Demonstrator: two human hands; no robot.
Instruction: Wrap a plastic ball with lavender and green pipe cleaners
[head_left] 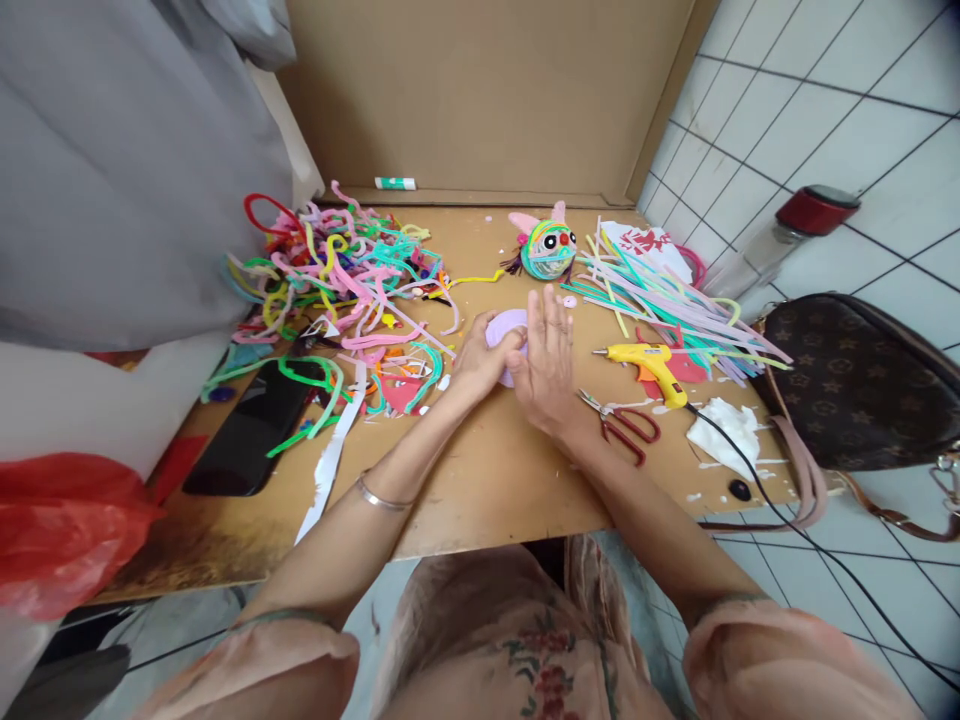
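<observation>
A lilac disc is being held over the middle of the wooden surface, well in from its left and right edges; whether the disc is being rested on the wood or lifted slightly cannot be told. It is being gripped narrowly by the left hand, the thumb being laid across its upper face and the other fingers being partly hidden at its rim. The right hand is being kept flat, fingers straight and close together, its inner side being set against the disc and part of the disc being covered by it. The handling of the disc is being judged as under way: no trimming is being shown on its visible face, and no join to any other piece is being seen. Beyond it, toward the far edge, a striped round figure is being displayed with ears, eyes and a red nose already in place. Loose straight stems are being left unused toward the far right corner, and a tangled heap of bent stems is being spread toward the far left corner. Toward the right edge, a yellow glue gun and red-handled scissors are being left lying, untouched by either hand.
</observation>
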